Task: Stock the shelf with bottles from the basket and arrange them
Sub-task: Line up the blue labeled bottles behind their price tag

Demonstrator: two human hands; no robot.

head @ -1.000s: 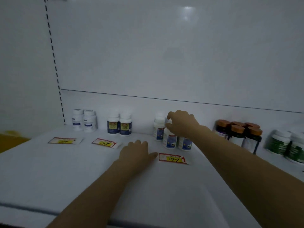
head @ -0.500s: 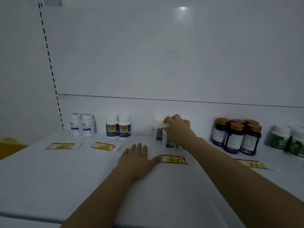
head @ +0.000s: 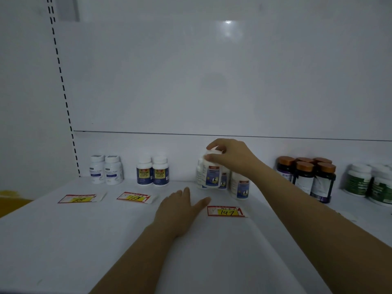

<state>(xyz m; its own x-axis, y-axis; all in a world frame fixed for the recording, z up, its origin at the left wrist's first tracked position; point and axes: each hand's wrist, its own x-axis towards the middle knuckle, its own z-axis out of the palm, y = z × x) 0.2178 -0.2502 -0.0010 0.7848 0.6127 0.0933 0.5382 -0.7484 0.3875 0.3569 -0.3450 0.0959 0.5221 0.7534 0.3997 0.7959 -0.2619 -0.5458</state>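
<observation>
On the white shelf (head: 63, 240), my right hand (head: 229, 155) grips the cap of a white bottle with a blue label (head: 212, 175), which stands upright or just off the board near the back wall. Other bottles of the same kind crowd round it, one (head: 240, 187) to its right in front. My left hand (head: 180, 211) rests flat on the shelf with fingers spread, beside the "147" price tag (head: 227, 211). The basket is out of view.
Along the back wall stand two white bottles (head: 106, 169), two blue-and-yellow-labelled bottles (head: 152, 170), several dark bottles with copper caps (head: 307, 177) and green-labelled white bottles (head: 369, 181). Two more price tags (head: 80, 198) (head: 135, 197) lie to the left.
My right hand has shifted from among the blue-label bottles to the cap of the front one, which now stands higher in view. My left hand stays flat on the shelf.
</observation>
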